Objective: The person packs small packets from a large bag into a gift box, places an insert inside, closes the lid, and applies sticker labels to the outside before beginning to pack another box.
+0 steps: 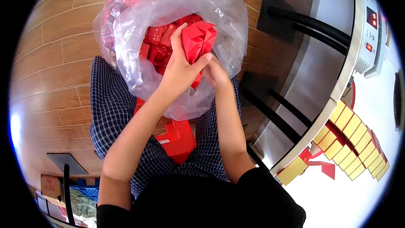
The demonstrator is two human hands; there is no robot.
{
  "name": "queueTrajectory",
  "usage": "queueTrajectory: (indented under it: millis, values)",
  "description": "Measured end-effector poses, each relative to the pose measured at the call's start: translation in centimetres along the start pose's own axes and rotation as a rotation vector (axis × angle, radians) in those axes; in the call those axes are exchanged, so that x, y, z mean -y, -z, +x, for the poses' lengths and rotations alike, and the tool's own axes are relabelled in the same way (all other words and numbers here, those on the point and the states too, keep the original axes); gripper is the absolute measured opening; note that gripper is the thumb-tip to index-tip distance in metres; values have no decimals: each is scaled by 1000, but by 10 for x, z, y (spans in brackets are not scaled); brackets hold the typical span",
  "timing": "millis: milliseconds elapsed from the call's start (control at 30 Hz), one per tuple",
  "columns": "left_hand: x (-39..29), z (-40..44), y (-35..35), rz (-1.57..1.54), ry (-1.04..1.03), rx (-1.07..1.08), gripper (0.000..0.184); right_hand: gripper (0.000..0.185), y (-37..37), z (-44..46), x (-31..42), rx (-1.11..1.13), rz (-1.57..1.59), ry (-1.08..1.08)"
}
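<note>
A shiny red packet (195, 38) with creased sides is gripped between both my hands over the mouth of a large clear plastic bag (130, 65). My left hand (179, 69) closes on its left side, with the thumb across the front. On the lower right side, my right hand (216, 74) is closed on the packet too, its fingers partly hidden behind it. Several small red packets (156, 36) lie inside the bag, below my hands. Between my knees is a flat red piece (179, 141) with a small white label.
To the right stands a white table (312, 204) bearing rows of yellow boxes (356, 137) and a machine with red displays (368, 29). Black table legs (312, 23) rest on the wood-look floor (55, 63). A blue crate (86, 192) and a cardboard box (50, 185) sit at lower left.
</note>
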State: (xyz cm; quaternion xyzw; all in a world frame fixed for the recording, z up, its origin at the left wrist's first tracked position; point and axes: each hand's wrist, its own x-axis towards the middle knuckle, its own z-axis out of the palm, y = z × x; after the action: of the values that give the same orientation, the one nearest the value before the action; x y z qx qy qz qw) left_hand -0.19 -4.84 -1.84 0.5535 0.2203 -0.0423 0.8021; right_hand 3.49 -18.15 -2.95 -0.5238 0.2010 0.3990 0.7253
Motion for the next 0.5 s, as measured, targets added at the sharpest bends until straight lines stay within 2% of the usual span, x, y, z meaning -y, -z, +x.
queueTrajectory:
  millis: [33, 100, 133, 167, 200, 300, 400, 500]
  values:
    - [-2, -1, -1, 62, 38, -11, 86, 27, 5, 14, -14, -44, 138, 7]
    - [-1, -2, -8, 38, 23, 7, 86, 26, 19, 55, -50, -118, 77, -9]
    - [0, -3, -9, 14, 1, 21, 87, 26, 26, 76, -74, -151, -50, -28]
    - [-1, -4, -8, 82, 100, 59, 89, 26, 29, 96, -99, -173, -234, -48]
    - [1, -2, -8, 98, 108, 55, 89, 26, 29, 115, -122, -179, -437, -64]
    - [4, -1, -9, 172, 9, -8, 95, 25, 23, 133, -181, -156, -949, -65]
    - [-1, 2, -5, 259, 42, -6, 96, 24, 27, 131, -201, -186, -1187, -10]
    - [-2, 6, 0, 235, 10, -51, 95, 24, 46, 119, -181, -278, -1321, 159]
